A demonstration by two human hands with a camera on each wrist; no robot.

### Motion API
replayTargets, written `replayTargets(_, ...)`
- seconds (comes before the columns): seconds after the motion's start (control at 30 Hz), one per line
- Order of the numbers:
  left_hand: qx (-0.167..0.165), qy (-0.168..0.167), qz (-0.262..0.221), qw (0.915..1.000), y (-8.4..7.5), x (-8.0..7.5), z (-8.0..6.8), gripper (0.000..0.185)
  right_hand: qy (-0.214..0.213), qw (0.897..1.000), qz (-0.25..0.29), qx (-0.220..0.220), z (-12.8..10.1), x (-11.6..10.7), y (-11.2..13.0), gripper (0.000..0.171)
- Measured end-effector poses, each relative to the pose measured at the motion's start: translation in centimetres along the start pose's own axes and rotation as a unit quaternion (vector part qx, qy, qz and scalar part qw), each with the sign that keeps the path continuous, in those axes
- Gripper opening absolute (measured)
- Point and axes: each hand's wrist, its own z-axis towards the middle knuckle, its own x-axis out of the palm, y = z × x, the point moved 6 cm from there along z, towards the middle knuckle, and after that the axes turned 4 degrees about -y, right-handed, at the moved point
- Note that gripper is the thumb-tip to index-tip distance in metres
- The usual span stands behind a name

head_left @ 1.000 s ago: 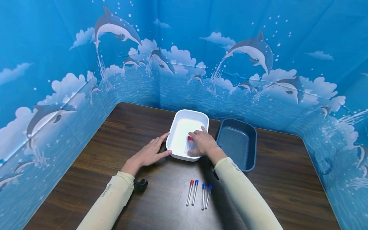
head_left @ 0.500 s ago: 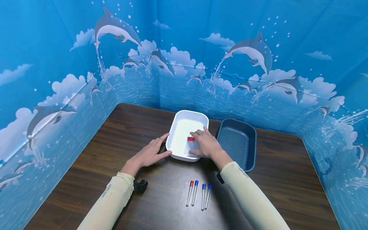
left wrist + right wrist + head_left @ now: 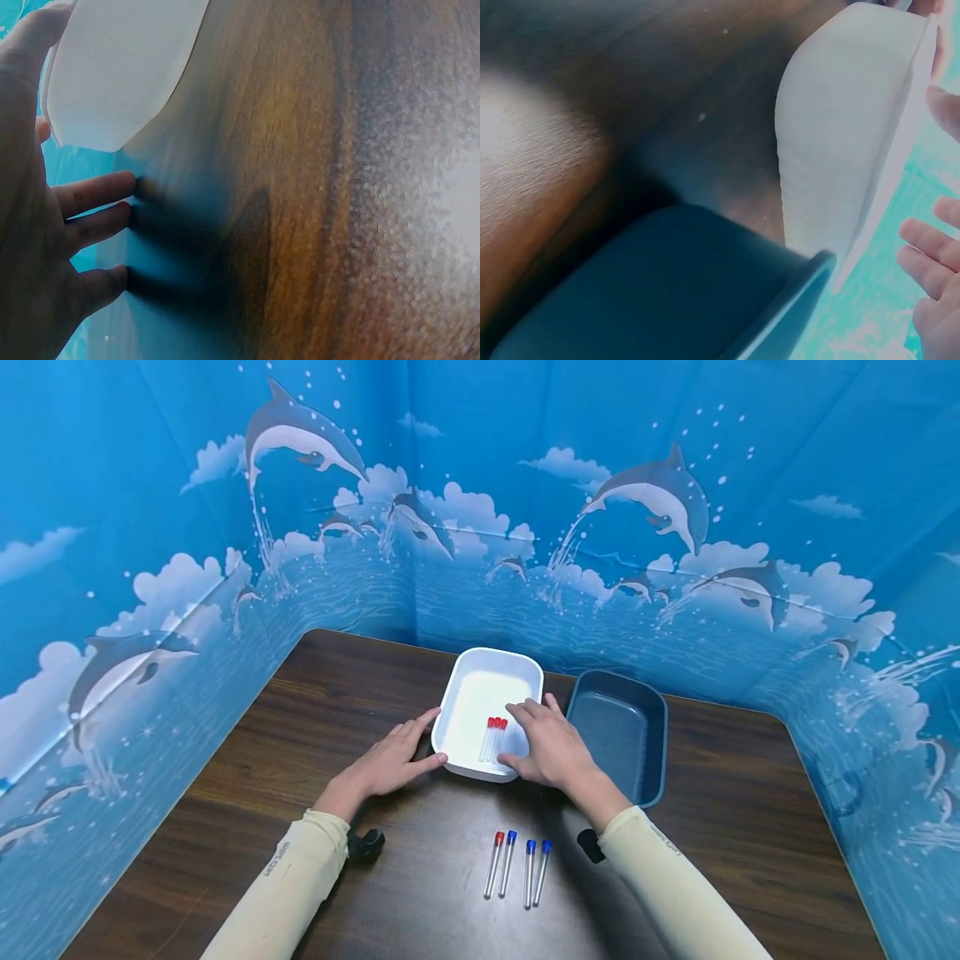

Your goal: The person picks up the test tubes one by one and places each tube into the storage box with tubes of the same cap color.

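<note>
**Red-capped tubes in the white tray**

A dark wooden table (image 3: pixel 360 710) stood among dolphin-printed blue walls. In the white tray (image 3: pixel 468 681) lay three clear tubes with red caps (image 3: pixel 492 737), side by side. The left hand (image 3: pixel 390 762) rested flat against the tray's left rim, fingers relaxed. The right hand (image 3: pixel 551 745) hovered over its right edge, fingers spread, holding nothing.

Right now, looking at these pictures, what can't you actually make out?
- Head view: whether the tubes in the white tray hold anything; too small.
- Head view: the near right corner of the white tray, covered by the right hand.
- Left wrist view: the left hand is cut off by the left edge.
- Right wrist view: inside of the blue tray, seen only from outside, and blurred.
</note>
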Motion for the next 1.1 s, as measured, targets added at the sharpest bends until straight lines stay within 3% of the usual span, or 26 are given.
replayTargets(0.47, 0.003, -0.005, 0.006, 1.0000, -0.1, 0.0, -0.1, 0.088, -0.059, 0.998, 0.028, 0.010, -4.7, -1.3, -0.6, 0.080)
replayTargets(1.1, 0.000, 0.001, 0.006, 1.0000, -0.1, 0.0, 0.0, 0.088, -0.095, 0.992, 0.043, -0.068, -10.0, -0.4, 2.9, 0.081)
